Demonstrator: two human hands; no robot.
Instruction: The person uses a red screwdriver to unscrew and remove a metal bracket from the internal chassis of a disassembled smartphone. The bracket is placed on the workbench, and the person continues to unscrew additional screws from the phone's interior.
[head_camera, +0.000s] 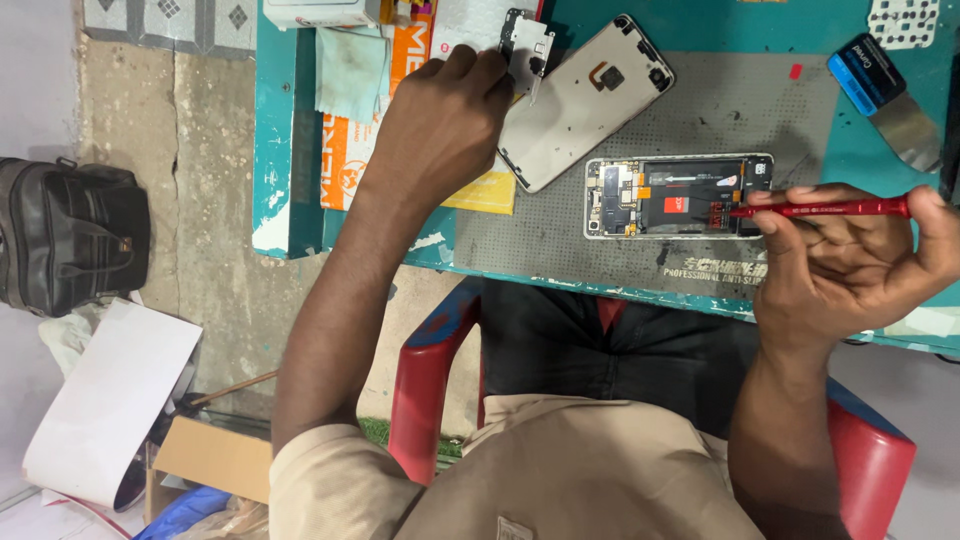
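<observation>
Two hands | left grip (450, 110) pinches metal plate (528, 52) | right grip (850, 255) holds red screwdriver (820, 209)

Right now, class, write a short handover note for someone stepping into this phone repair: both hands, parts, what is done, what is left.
Left hand: holds a small metal cover plate above the bench.
Right hand: grips a red screwdriver, tip at the opened phone.
The phone lies on the grey mat; its white back cover lies beside it.
Done: back cover off, one plate out.
Left: the phone's insides remain in place.
</observation>
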